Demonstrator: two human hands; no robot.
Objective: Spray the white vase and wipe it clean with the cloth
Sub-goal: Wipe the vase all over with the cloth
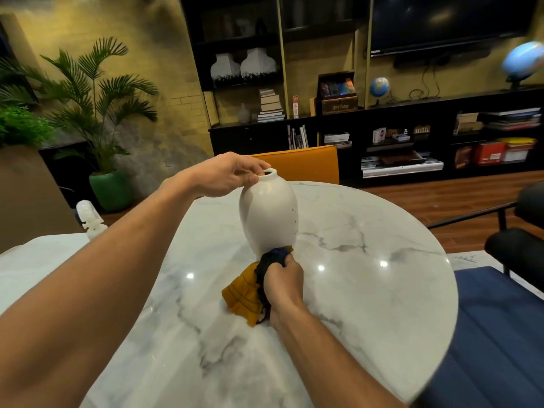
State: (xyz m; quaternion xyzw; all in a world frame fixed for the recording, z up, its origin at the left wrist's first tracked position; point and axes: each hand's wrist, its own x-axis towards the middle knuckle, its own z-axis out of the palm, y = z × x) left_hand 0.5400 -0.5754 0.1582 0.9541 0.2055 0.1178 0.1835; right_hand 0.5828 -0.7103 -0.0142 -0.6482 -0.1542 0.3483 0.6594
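Left hand (pixel 226 175): white vase (pixel 268 213) rim is pinched by curled fingers (pixel 253 179).
Right hand (pixel 283 285): cloth (pixel 244 293) is gripped, pressed against the vase base.

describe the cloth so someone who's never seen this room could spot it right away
Start at the round marble table in the foreground, then find the white vase on it. The cloth is bunched at the vase's base, held by the right hand. It is the only fabric on the table, mustard yellow with dark blue parts.

Home living room; wall television (pixel 441 22), bookshelves (pixel 382 136), potted palm (pixel 97 92), marble table (pixel 353 290)
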